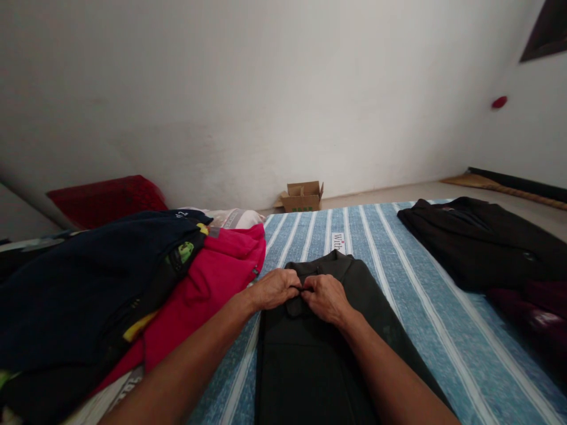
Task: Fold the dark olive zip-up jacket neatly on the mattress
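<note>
A dark green-black garment (305, 366) lies lengthwise in front of me, with its narrow upper end away from me. At that end, my left hand (277, 289) pinches a small fold of the cloth from the left. My right hand (325, 297) grips the same spot from the right, its fingertips meeting those of the left. The pinched bit itself is mostly hidden by the fingers. Beneath the garment spreads a blue and white striped bedsheet (401, 260).
On the left are piled a navy garment (101, 265) and a bright pink garment (212, 277). Folded dark clothes (491, 242) and a purple garment (535, 310) lie on the right. Past the bed's far edge stand an open cardboard box (303, 198) and a red item (110, 200).
</note>
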Demonstrator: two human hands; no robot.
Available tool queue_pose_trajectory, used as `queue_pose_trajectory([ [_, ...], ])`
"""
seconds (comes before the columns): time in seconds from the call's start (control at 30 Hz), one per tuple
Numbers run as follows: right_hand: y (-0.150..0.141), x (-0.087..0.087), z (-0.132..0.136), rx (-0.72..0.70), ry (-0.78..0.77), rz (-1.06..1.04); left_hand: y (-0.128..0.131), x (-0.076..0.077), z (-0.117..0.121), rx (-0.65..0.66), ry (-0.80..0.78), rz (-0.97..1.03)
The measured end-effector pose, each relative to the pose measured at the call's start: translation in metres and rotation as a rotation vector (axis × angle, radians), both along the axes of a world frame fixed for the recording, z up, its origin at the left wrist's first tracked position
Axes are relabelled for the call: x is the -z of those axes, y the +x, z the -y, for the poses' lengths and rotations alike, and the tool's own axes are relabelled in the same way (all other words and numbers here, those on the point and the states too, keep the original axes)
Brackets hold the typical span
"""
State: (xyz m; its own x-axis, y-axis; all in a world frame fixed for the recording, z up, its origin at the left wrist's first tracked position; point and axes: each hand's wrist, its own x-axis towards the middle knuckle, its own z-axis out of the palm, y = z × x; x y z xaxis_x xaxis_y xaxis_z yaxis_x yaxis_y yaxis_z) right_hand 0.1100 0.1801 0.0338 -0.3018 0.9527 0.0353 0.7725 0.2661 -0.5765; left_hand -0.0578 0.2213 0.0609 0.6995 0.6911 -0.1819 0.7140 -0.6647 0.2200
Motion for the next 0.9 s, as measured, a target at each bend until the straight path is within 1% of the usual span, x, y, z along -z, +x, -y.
queue_pose_trajectory([
  [0.1, 0.000, 0.001, 0.000, 0.005, 0.003, -0.009, 0.000, 0.000, 0.005, -0.013, 0.009, 0.037],
  [0.17, -0.001, 0.002, -0.001, 0.007, 0.010, -0.016, 0.000, 0.001, 0.013, -0.069, 0.056, 0.133],
  [0.2, -0.001, 0.003, -0.001, 0.008, 0.010, -0.019, 0.000, 0.002, 0.018, -0.144, 0.102, 0.207],
  [0.23, -0.001, 0.004, -0.002, 0.010, 0.009, -0.024, -0.001, 0.004, 0.024, -0.256, 0.158, 0.291],
  [0.3, -0.001, 0.005, -0.002, 0.013, 0.007, -0.036, -0.001, 0.007, 0.039, -0.560, 0.241, 0.463],
  [0.33, -0.001, 0.005, -0.002, 0.015, 0.006, -0.043, -0.001, 0.009, 0.047, -0.725, 0.231, 0.548],
  [0.37, -0.001, 0.005, -0.002, 0.018, 0.006, -0.048, -0.001, 0.010, 0.055, -0.882, 0.171, 0.637],
  [0.4, -0.002, 0.006, -0.002, 0.021, 0.007, -0.055, 0.000, 0.010, 0.063, -1.020, 0.058, 0.737],
  [0.43, -0.002, 0.006, -0.002, 0.023, 0.009, -0.063, 0.001, 0.010, 0.069, -1.132, -0.088, 0.851],
  [0.47, -0.002, 0.006, -0.002, 0.026, 0.012, -0.071, 0.002, 0.010, 0.075, -1.219, -0.241, 0.974],
  [0.5, -0.002, 0.007, -0.003, 0.029, 0.018, -0.082, 0.003, 0.009, 0.079, -1.278, -0.387, 1.094],
  [0.57, -0.002, 0.008, -0.003, 0.036, 0.029, -0.111, 0.005, 0.008, 0.082, -1.319, -0.617, 1.293],
  [0.67, -0.002, 0.010, -0.004, 0.051, 0.024, -0.164, 0.008, 0.008, 0.077, -1.304, -0.825, 1.452],
  [0.7, -0.002, 0.011, -0.005, 0.052, 0.019, -0.183, 0.009, 0.010, 0.074, -1.305, -0.859, 1.480],
  [0.77, -0.002, 0.012, -0.005, 0.050, 0.018, -0.222, 0.013, 0.013, 0.068, -1.321, -0.873, 1.522],
  [0.9, -0.001, 0.013, -0.005, 0.050, 0.008, -0.278, 0.021, 0.020, 0.059, -1.351, -0.815, 1.562],
])
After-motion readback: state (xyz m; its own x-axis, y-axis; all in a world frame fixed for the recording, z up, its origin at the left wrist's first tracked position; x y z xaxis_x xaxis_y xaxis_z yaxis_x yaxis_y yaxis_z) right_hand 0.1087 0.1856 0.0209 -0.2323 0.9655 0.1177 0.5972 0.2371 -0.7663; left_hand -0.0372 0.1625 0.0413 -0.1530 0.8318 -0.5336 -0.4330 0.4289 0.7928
